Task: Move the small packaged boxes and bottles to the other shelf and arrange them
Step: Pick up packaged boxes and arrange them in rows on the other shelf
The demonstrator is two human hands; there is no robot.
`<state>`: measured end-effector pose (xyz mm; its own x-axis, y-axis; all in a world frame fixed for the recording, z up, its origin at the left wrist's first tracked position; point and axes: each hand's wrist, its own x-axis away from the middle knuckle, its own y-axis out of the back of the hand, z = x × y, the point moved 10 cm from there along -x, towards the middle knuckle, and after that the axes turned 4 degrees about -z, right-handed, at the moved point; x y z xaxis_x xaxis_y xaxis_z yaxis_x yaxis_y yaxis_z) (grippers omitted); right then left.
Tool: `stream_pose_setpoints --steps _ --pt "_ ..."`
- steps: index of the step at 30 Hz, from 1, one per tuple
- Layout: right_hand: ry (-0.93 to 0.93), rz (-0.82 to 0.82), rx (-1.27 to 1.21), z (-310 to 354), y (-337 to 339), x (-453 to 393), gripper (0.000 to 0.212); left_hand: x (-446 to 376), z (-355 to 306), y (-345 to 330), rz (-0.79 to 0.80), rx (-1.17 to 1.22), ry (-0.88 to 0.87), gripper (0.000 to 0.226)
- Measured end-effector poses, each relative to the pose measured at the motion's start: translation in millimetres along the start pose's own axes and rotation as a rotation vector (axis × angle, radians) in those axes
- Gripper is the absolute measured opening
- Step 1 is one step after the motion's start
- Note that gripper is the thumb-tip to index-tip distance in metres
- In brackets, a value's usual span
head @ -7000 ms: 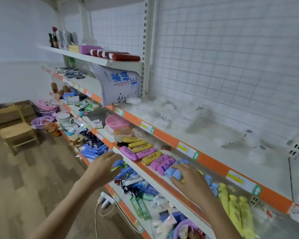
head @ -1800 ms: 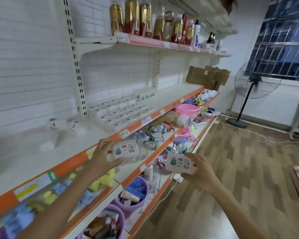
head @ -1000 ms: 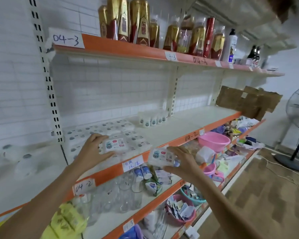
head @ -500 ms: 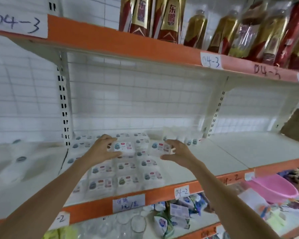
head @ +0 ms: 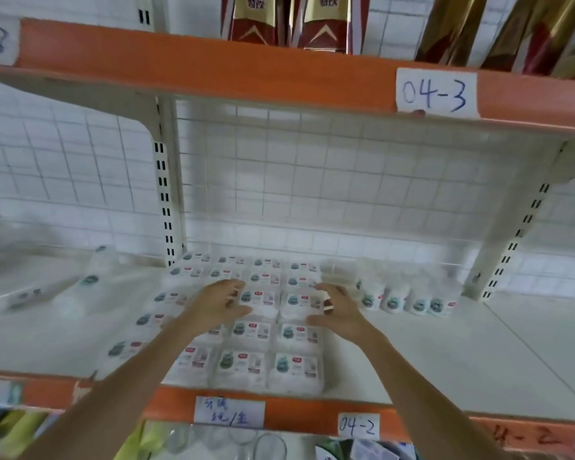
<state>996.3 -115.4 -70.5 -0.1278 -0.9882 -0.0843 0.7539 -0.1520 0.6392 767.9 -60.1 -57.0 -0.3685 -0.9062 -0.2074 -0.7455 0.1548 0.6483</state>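
Note:
Small white packaged boxes (head: 246,363) with green and red labels lie in a tight grid on the white shelf (head: 445,353). My left hand (head: 218,305) grips the left edge of one box (head: 259,298) in the middle of the grid. Right beside it, my right hand (head: 341,313) holds the right edge of the neighbouring box (head: 299,302). Both boxes sit level with the others on the grid. A row of small white bottles (head: 392,300) stands to the right of the boxes, near the back.
The orange shelf edge (head: 299,415) carries a 04-2 label, and the upper shelf (head: 213,61), marked 04-3, hangs close overhead with red and gold bottles (head: 322,21). White uprights (head: 168,200) flank the bay. Blurred plastic-wrapped goods (head: 47,287) lie left.
The view swung from the left shelves to this bay and closed in. Both hands, each carrying a box, have come down onto the grid, and the boxes now sit side by side among the others.

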Motion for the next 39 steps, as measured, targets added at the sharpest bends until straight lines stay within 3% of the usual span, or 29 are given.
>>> stream_pose_setpoints --steps 5,13,27,39 --pt "-0.002 -0.054 -0.137 -11.0 -2.3 -1.3 0.056 2.8 -4.1 -3.6 -0.058 -0.038 -0.006 0.052" --pt "-0.018 -0.062 -0.282 -15.1 -3.3 -2.7 0.054 5.4 -4.1 -5.9 -0.089 -0.023 -0.008 0.049" --pt "0.022 -0.058 -0.042 -0.9 -3.3 -0.9 0.061 1.8 -2.1 -2.7 -0.100 -0.027 -0.018 0.047" --pt "-0.149 -0.138 -0.058 1.3 -15.2 23.0 0.060 -2.3 14.4 -9.0 -0.104 0.229 0.187 0.051"
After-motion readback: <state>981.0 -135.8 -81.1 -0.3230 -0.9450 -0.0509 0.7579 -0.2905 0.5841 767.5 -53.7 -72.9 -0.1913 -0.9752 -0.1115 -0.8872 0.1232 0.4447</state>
